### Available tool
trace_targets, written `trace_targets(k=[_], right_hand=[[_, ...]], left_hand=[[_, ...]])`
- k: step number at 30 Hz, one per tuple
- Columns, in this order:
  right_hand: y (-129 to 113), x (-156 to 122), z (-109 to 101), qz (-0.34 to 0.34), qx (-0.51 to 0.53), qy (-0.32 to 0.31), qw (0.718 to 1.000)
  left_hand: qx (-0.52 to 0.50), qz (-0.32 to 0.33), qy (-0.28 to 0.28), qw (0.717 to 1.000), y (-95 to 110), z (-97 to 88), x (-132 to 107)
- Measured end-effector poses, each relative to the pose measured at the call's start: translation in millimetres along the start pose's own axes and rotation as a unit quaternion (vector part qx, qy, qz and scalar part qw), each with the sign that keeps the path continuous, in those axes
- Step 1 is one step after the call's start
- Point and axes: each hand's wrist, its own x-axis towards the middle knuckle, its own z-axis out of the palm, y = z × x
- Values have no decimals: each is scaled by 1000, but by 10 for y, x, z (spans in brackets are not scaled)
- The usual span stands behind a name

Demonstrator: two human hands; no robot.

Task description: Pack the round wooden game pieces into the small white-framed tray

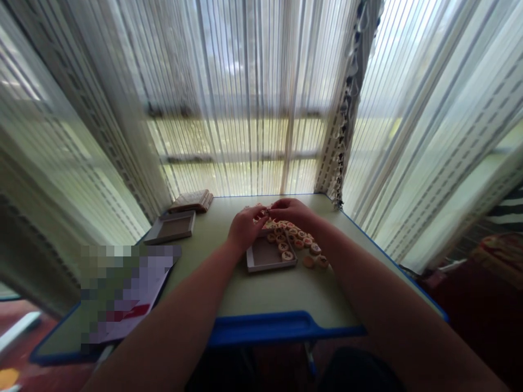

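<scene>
My left hand (245, 226) reaches over the far left part of a shallow open box (263, 258), its fingers bent and closed. Opposite it, my right hand (292, 209) is closed in a pinch, with the fingertips of both hands meeting on what looks like a xiangqi piece, mostly covered by the fingers. Round wooden xiangqi pieces (301, 235) with red or dark characters lie loosely around and beyond the box's right side. Several pieces, one of them a dark-marked piece (287, 255), rest inside the box along its right edge.
A light table (265, 296) with a blue rim stands before a curtained window. On its left are a shallow box lid or tray (175, 227), a stack that looks like books (192, 200), and a flat item (134, 294) partly blurred out. A tasselled curtain edge (339, 163) hangs at the back right.
</scene>
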Motion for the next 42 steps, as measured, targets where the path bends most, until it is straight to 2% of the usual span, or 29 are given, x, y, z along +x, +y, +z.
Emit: trace_targets(k=[5,10,12,16,19,22,26,30,32,37,42], right_hand=[[38,17,-11,12,-33,6,999],[46,13,-11,-47,-162,-5,986],[-29,-16,8,-84,-269,4,959],[-231,-113,66,-136,-450,9,882],[-279,-219,98,-127,-515,42,847],[-201,-331,100,-116,-547,79,825],[-53,-397,66,-121,-532,57,836],[19,-370,43,-90,-497,58,861],[34,-357,49,-90,-501,58,859],[48,-355,75,-148,-517,55,842],[60,-356,81,-170,-524,54,833]], left_hand=[[-38,-22,-13,999,-40,23,16],[-157,-64,-18,985,-102,52,47],[-194,-71,-23,978,-103,49,51],[-244,-85,-38,965,-55,34,40],[-241,-99,-28,965,-33,39,30],[-175,-98,-15,980,-60,44,28],[-62,-78,6,995,-107,14,13],[34,-46,-26,998,-87,-21,-17],[62,-33,-38,997,-56,-24,-25],[66,2,-83,994,29,-36,-17],[77,-11,-117,990,85,-63,-20]])
